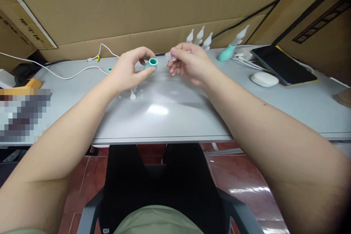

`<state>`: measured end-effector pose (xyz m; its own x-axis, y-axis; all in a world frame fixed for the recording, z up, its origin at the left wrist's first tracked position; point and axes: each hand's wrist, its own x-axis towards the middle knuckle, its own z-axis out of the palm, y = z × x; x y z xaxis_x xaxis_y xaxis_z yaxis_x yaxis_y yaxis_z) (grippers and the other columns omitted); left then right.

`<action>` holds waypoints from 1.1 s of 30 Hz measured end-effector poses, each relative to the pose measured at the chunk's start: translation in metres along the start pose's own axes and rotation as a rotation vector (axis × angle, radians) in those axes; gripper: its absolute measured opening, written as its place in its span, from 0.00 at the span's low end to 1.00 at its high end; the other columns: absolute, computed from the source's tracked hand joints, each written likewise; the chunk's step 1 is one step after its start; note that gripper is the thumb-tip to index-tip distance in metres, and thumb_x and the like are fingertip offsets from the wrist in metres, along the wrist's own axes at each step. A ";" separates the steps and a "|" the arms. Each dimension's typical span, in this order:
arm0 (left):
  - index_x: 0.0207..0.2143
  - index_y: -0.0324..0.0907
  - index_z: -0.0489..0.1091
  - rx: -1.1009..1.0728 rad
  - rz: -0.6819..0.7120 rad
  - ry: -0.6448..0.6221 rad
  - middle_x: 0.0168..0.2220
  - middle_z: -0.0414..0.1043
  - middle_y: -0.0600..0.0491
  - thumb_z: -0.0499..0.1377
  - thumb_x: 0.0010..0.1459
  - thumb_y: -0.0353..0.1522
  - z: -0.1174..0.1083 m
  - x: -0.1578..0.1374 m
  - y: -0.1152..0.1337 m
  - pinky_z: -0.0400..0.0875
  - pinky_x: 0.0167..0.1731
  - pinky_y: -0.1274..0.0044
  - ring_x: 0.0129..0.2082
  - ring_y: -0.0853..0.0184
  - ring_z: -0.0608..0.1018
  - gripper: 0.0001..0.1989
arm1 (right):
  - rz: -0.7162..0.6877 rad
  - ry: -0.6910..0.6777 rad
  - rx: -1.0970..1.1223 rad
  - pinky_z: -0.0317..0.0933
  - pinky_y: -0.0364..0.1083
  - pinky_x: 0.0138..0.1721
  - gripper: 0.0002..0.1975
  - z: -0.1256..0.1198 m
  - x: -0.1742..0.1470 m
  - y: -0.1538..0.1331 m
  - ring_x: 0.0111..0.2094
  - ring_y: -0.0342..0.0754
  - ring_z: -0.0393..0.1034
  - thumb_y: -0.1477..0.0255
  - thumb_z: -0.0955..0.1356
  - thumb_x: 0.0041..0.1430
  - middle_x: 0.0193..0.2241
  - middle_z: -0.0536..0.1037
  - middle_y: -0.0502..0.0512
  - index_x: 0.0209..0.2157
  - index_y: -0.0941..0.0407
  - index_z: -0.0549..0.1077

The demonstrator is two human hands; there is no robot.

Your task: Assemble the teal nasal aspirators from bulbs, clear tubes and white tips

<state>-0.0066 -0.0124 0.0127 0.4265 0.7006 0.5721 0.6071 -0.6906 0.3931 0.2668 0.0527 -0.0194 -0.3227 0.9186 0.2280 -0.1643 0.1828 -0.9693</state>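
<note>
Between thumb and fingers my left hand grips a teal squeeze bulb, its round opening tilted up. My right hand pinches a small clear plastic piece close to the bulb but apart from it; the fingers partly hide that piece. Below my left hand lie a small white tip and a few tiny clear parts. Behind my right hand stand several white-tipped clear nozzles. A whole nasal aspirator, teal bulb with nozzle fitted, leans further right. Another teal piece is mostly hidden behind my left wrist.
Cardboard walls in the back of the grey table. At right are a black tablet or phone, a white rounded case and cables. A white cable crosses the left side, near a yellow object.
</note>
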 end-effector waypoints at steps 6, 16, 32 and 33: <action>0.55 0.44 0.86 0.005 -0.025 -0.049 0.55 0.94 0.44 0.68 0.70 0.31 0.009 0.004 0.001 0.90 0.61 0.63 0.54 0.53 0.94 0.13 | -0.021 -0.032 -0.053 0.72 0.47 0.28 0.32 0.006 -0.006 -0.002 0.25 0.44 0.73 0.50 0.92 0.71 0.30 0.86 0.48 0.40 0.51 0.75; 0.63 0.40 0.89 0.378 -0.097 -0.160 0.59 0.96 0.37 0.72 0.70 0.35 0.024 0.010 -0.006 0.71 0.84 0.32 0.61 0.34 0.94 0.21 | -0.051 -0.033 -0.182 0.68 0.46 0.28 0.28 0.012 -0.006 -0.004 0.25 0.45 0.72 0.50 0.88 0.80 0.26 0.83 0.48 0.42 0.50 0.74; 0.51 0.46 0.88 -0.170 -0.015 -0.050 0.47 0.94 0.46 0.71 0.80 0.45 0.008 -0.009 0.006 0.94 0.54 0.60 0.46 0.55 0.94 0.12 | -0.196 -0.152 -0.221 0.63 0.45 0.31 0.29 0.031 -0.033 -0.019 0.27 0.43 0.62 0.50 0.89 0.77 0.24 0.69 0.40 0.44 0.49 0.73; 0.49 0.47 0.87 -0.179 -0.029 -0.053 0.45 0.93 0.46 0.72 0.80 0.44 0.009 -0.008 0.006 0.95 0.53 0.59 0.45 0.55 0.93 0.12 | -0.190 -0.175 -0.227 0.63 0.45 0.30 0.31 0.031 -0.034 -0.020 0.27 0.43 0.63 0.48 0.90 0.75 0.24 0.71 0.41 0.44 0.49 0.73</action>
<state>-0.0006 -0.0203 0.0036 0.4477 0.7261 0.5218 0.4928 -0.6873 0.5336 0.2519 0.0072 -0.0045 -0.4641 0.7904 0.3999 -0.0319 0.4362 -0.8993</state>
